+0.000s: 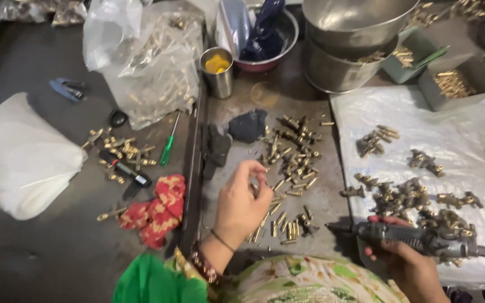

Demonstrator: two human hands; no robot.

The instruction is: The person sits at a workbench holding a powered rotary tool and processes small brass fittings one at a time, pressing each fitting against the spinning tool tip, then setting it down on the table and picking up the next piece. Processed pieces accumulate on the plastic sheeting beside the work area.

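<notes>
My left hand [242, 205] hovers over a scatter of small brass parts [290, 163] on the dark bench, its fingertips pinched together on or just above one piece. My right hand [408, 266] grips a grey powered screwdriver [416, 238] that lies level, tip pointing left towards the brass bits near my left hand. Its cable runs off to the right. Assembled brass fittings [405, 196] lie in clumps on a white plastic sheet [461, 140] just beyond the tool.
Steel bowls [343, 33], a steel cup with yellow paste [218, 70], grey trays of brass pieces [453, 84] and plastic bags [152, 62] crowd the back. A green screwdriver [168, 148], red cloth [155, 210], more brass bits and a white bag [21, 157] lie left.
</notes>
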